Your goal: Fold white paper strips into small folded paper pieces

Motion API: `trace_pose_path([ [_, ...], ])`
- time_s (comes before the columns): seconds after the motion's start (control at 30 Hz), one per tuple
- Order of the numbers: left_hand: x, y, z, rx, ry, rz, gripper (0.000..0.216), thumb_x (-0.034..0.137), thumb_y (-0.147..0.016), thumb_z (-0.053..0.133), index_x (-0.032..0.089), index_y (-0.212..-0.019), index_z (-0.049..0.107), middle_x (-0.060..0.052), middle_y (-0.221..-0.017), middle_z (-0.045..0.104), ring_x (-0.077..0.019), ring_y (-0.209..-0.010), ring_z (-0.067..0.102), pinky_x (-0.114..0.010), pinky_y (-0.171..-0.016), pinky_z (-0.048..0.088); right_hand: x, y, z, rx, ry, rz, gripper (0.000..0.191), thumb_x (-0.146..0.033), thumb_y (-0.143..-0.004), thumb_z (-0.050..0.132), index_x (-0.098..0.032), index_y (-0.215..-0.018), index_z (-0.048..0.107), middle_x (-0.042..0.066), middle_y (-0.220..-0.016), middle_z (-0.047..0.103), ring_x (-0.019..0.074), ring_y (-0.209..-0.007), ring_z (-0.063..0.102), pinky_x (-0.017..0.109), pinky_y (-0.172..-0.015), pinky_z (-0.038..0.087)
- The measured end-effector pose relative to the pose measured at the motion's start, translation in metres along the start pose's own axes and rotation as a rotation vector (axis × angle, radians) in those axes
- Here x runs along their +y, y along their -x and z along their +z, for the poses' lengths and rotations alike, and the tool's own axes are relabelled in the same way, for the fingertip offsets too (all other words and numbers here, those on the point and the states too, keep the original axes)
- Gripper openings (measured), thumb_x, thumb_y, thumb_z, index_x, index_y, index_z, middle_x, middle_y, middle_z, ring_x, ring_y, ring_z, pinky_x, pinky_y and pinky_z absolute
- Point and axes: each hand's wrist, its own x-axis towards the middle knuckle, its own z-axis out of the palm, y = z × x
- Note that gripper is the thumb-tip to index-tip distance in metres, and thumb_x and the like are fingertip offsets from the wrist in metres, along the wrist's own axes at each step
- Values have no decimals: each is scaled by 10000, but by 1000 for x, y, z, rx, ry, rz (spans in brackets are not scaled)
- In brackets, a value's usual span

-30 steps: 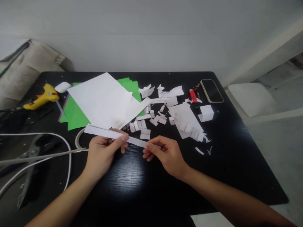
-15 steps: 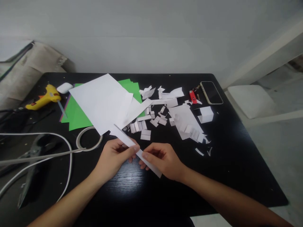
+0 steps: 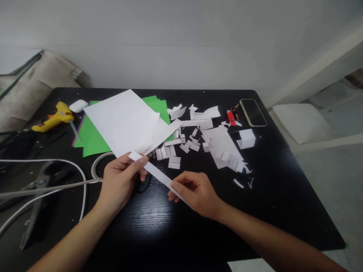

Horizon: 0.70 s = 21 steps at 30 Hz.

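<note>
A long white paper strip [image 3: 157, 173] runs slantwise above the black table [image 3: 283, 181], from upper left to lower right. My left hand [image 3: 120, 181] pinches the strip's upper left end between thumb and fingers. My right hand [image 3: 193, 192] pinches the lower right part, its fingers curled round the strip. Just beyond the hands lie several small folded white paper pieces [image 3: 170, 153] and a large white sheet [image 3: 124, 121] on green paper [image 3: 92, 138].
A yellow glue gun [image 3: 53, 117] and a white case [image 3: 78, 105] lie far left. White cables [image 3: 56, 177] and pliers [image 3: 36, 189] sit left. A tape roll [image 3: 98, 163], a red lighter [image 3: 231, 117], a phone [image 3: 253, 112] and a white paper box [image 3: 246, 138] lie on the table. A white seat [image 3: 303, 121] stands right.
The strip turned from nearly level to slanted. My hands first closed toward each other, then my left hand slid out to the strip's upper left end while my right stayed low.
</note>
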Motion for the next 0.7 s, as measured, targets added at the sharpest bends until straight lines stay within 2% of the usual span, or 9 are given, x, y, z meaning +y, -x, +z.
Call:
trace_pose_path([
  [0.13, 1, -5, -2, 103, 68, 23, 102, 186, -832, 740, 162, -733, 737, 21, -531, 590, -86, -499, 506, -192, -516, 397, 2, -1, 0, -11, 1, 7, 233, -361, -903, 737, -133, -855, 740, 67, -734, 773, 155, -642, 726, 260, -623, 587],
  [0.23, -2, -5, -6, 87, 49, 19, 111, 203, -849, 737, 166, -745, 732, 27, -531, 590, -81, -491, 506, -186, -514, 397, 1, -1, -1, -58, 15, 37, 230, -355, -900, 731, -135, -834, 727, 74, -748, 776, 155, -655, 722, 257, -634, 570],
  [0.33, -8, 1, -6, -9, -32, -3, 132, 257, -871, 750, 172, -775, 720, 31, -557, 616, -84, -502, 533, -192, -536, 422, -2, -1, -2, -115, 56, 37, 218, -346, -910, 715, -137, -849, 730, 76, -765, 780, 148, -661, 710, 242, -633, 540],
  [0.47, -14, 13, 4, -198, -189, -72, 170, 319, -893, 738, 171, -815, 712, 12, -580, 675, -120, -520, 616, -229, -574, 488, -3, -1, -3, -127, 113, 11, 233, -355, -937, 683, -144, -855, 739, 61, -761, 775, 123, -600, 657, 222, -572, 483],
  [0.6, -15, 24, 16, -340, -173, -118, 231, 358, -914, 698, 176, -775, 671, 5, -602, 684, -131, -512, 631, -239, -547, 496, -1, 0, -3, -131, 137, 6, 276, -386, -960, 653, -151, -853, 750, 51, -755, 759, 127, -605, 632, 234, -573, 466],
  [0.7, -16, 26, 17, -388, -192, -112, 292, 377, -922, 685, 176, -714, 646, 6, -604, 658, -118, -499, 599, -233, -522, 471, -1, 0, -4, -123, 153, 15, 301, -409, -958, 653, -154, -835, 753, 51, -754, 757, 131, -600, 625, 241, -566, 455],
])
